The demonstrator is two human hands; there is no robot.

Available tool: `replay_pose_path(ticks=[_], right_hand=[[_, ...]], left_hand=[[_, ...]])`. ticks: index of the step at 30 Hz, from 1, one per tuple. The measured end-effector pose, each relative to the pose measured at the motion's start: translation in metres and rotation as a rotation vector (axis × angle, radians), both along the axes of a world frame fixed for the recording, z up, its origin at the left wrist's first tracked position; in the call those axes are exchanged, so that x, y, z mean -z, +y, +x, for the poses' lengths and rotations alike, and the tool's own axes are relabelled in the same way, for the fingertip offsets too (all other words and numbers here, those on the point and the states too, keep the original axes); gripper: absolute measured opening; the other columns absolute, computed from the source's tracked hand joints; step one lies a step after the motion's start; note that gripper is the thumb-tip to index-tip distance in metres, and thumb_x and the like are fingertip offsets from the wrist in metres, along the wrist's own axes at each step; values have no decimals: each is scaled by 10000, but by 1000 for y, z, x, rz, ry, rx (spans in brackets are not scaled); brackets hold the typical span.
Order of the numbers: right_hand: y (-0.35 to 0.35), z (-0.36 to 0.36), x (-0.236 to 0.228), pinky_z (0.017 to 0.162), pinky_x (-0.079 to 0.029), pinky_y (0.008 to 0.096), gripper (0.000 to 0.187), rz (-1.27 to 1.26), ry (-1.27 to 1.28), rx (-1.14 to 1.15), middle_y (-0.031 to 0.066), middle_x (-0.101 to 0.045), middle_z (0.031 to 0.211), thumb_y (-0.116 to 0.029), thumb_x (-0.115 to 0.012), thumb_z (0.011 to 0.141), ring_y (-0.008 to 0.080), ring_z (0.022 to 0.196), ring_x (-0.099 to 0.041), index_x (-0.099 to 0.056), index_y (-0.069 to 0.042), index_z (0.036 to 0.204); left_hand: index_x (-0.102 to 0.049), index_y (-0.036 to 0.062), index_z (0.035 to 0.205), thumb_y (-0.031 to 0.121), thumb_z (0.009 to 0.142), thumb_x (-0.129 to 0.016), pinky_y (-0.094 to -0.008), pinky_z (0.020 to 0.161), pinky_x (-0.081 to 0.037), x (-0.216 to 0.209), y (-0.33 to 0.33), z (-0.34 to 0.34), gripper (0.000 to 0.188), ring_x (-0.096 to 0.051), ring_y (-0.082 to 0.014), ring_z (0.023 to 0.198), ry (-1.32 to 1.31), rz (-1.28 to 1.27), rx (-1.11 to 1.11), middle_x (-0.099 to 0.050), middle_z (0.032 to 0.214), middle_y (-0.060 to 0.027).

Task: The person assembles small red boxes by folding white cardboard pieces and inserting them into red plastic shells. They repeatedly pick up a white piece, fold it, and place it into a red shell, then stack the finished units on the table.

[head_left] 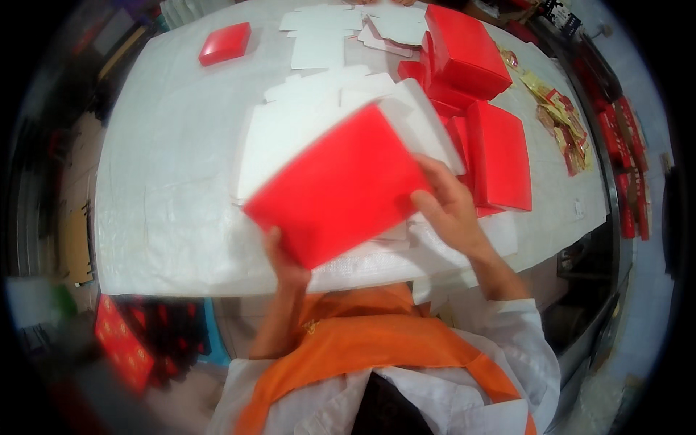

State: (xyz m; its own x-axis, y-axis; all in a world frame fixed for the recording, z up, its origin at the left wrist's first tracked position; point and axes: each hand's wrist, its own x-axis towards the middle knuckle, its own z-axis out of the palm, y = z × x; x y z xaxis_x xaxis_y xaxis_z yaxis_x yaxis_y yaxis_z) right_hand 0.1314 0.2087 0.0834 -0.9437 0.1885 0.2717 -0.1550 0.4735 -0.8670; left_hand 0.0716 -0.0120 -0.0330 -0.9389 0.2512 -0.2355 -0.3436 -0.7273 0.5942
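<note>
A red cardboard box (341,185), its flat face turned up, is held tilted above the table's near side. My left hand (284,259) grips its lower left corner, the thumb on the edge and the other fingers hidden beneath. At the right end my right hand (449,206) closes round the box, thumb on one side and fingers along the far edge. Under the box lie flat white box blanks (279,134), partly covered by it. Close to my right hand stands a finished red box (500,156).
Behind that box more red boxes (464,54) are stacked. A small red box (225,43) sits at the far left. White cut-out blanks (319,43) lie at the back. Gold and red packets (562,119) lie along the right edge. Another person's fingers (399,2) show at the far edge.
</note>
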Motion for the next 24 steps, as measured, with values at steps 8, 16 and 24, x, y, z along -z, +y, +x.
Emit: replay_pose_path(ticks=[8, 16, 24], right_hand=[[14, 14, 26, 662, -462, 201, 245, -241, -75, -97, 45, -634, 826, 8, -531, 812, 71, 725, -569, -562, 5, 1055], [-25, 17, 45, 707, -465, 234, 221, -403, -292, -238, 100, -619, 934, 33, -501, 800, 103, 777, -587, -537, 15, 1018], [-45, 27, 88, 953, -328, 417, 120, -147, 284, 37, 261, -318, 1301, 20, -417, 810, 346, 1179, -403, -511, -13, 878]], left_hand=[[-211, 40, 1334, 105, 754, -585, -380, 995, -280, 32, -56, 93, 693, -318, -242, 1230, 175, -38, 457, -289, 1356, -116], [-323, 51, 1296, 135, 715, -606, -348, 963, -315, -15, -40, 28, 652, -342, -264, 1215, 856, -767, 474, -319, 1328, -167], [-543, -8, 901, 79, 755, -550, -277, 802, -406, -9, -30, -4, 171, -530, -228, 939, 820, -874, 440, -530, 1078, -142]])
